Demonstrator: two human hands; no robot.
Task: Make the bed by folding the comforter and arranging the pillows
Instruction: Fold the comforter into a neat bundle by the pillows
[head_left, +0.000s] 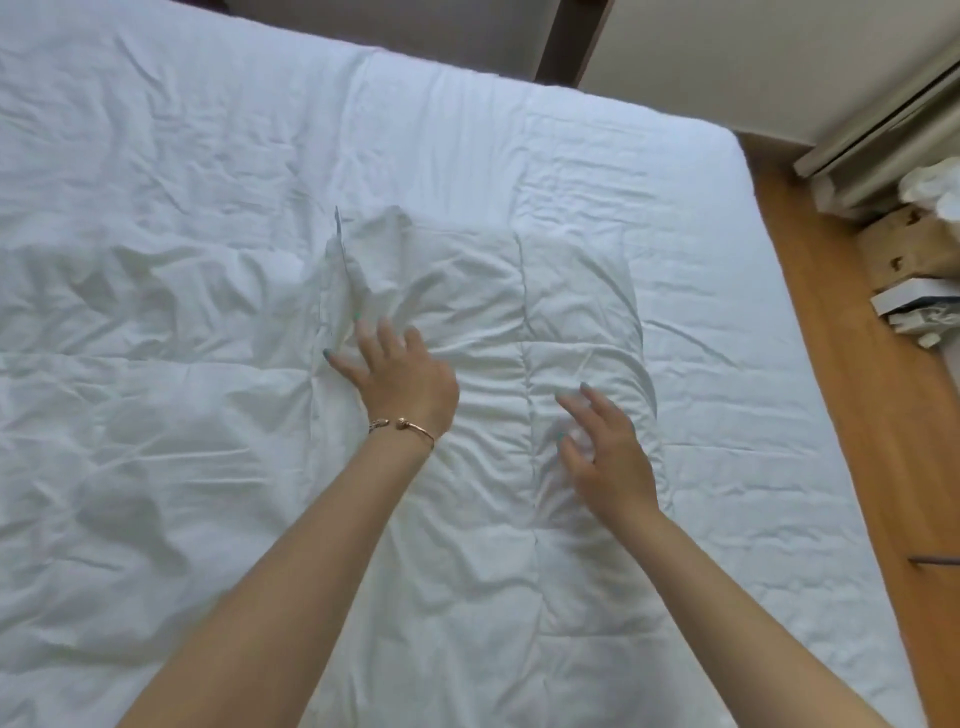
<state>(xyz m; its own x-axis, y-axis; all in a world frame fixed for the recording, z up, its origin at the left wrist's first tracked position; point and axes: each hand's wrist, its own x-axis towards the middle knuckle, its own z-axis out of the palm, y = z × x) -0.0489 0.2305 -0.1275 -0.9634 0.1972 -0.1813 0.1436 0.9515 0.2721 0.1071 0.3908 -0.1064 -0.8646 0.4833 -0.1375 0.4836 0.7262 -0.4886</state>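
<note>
The rumpled white quilted comforter lies under both spread, flat hands: left hand pressing, right hand just above

A white, wrinkled comforter is seen from above, spread over a bed, with a folded, raised section lying near the middle. The left hand, a bracelet worn at its wrist, is pressed flat on that fold with fingers spread, while the right hand is held just beside it, fingers loosely splayed over the fabric. A wooden floor and boxes are visible at the right.
</note>
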